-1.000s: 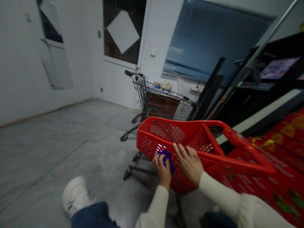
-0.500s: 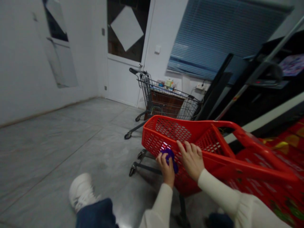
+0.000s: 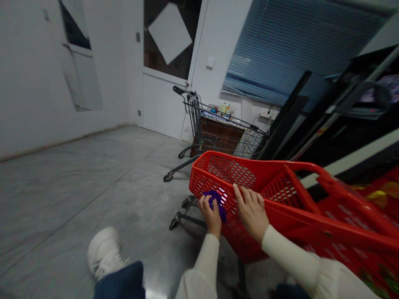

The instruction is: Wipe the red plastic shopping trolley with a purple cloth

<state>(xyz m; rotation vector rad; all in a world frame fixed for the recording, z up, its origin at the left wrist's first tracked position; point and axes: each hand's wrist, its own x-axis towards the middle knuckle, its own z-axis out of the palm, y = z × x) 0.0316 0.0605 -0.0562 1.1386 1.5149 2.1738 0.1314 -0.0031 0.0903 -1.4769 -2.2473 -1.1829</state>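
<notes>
Room first: we have a white wall (image 3: pixel 28 83) at far left, a half-glazed white door (image 3: pixel 162 106) at far middle, blue blinds (image 3: pixel 289 54) at far right with dark slanted equipment (image 3: pixel 288 120) in front. Grey floor (image 3: pixel 81 187) takes the left side; looks hard and smooth, so wheels should roll easily.

Red cart (image 3: pixel 289 218) fills the near right: plastic basket, side pierced with holes, on a grey wheeled frame (image 3: pixel 187 218). We judge it stiff, bulky, not fragile, liable to drift if pushed; best hold is the upper rim. Wire cart (image 3: pixel 195 118) stands on its far side, with a brown cabinet (image 3: pixel 215 133) showing through the mesh and small items (image 3: pixel 223 109) on top. White shoe (image 3: pixel 104 251) near left.

Right hand (image 3: pixel 252 211): fingers laid long, slightly apart, over the red cart's near rim; no pinch we can make out, thumb hidden. Left hand (image 3: pixel 213 218): lower and further left, grip curled down on the purple cloth (image 3: pixel 221 211), bunched against the basket's outer side. We read the cloth as light, soft, hard to damage, possibly snagging at the holes; hold the bunched middle. Damp or dry, we can't tell.
</notes>
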